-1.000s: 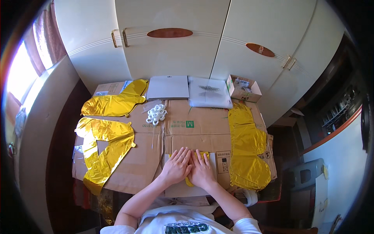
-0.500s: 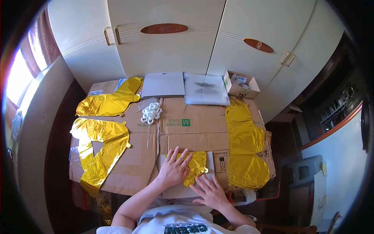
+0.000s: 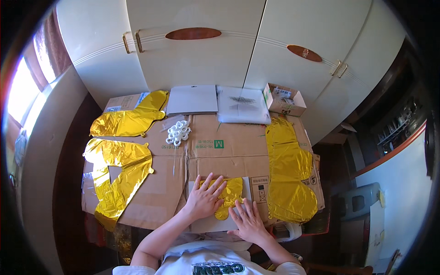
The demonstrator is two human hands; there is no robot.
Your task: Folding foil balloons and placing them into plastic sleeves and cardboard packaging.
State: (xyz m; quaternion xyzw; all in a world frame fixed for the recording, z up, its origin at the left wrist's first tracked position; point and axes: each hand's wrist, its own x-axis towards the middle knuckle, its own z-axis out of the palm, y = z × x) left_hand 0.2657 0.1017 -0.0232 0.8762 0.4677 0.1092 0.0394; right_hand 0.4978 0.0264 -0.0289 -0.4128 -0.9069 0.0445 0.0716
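Observation:
A folded gold foil balloon [image 3: 233,191] lies flat on a pale card [image 3: 211,224] at the near middle of the cardboard-covered table. My left hand [image 3: 205,198] rests spread over the balloon's left part and hides some of it. Just right of the balloon's lower edge, my right hand [image 3: 250,223] lies with its fingers stretched out, the fingertips at the foil's edge and over the card. Neither hand grips anything.
Flat gold foil balloons lie at the right [image 3: 288,174], left [image 3: 121,160] and far left [image 3: 128,121]. White rings [image 3: 178,133] sit in a pile. Behind them are grey cards [image 3: 191,99], clear plastic bags [image 3: 243,105] and a small open box [image 3: 285,101]. Cabinets [image 3: 197,59] border the back.
My right hand has shifted slightly right and up, its fingers stretching more along the foil's edge. The foil's lower part looks flatter and smoother. My left hand has barely moved.

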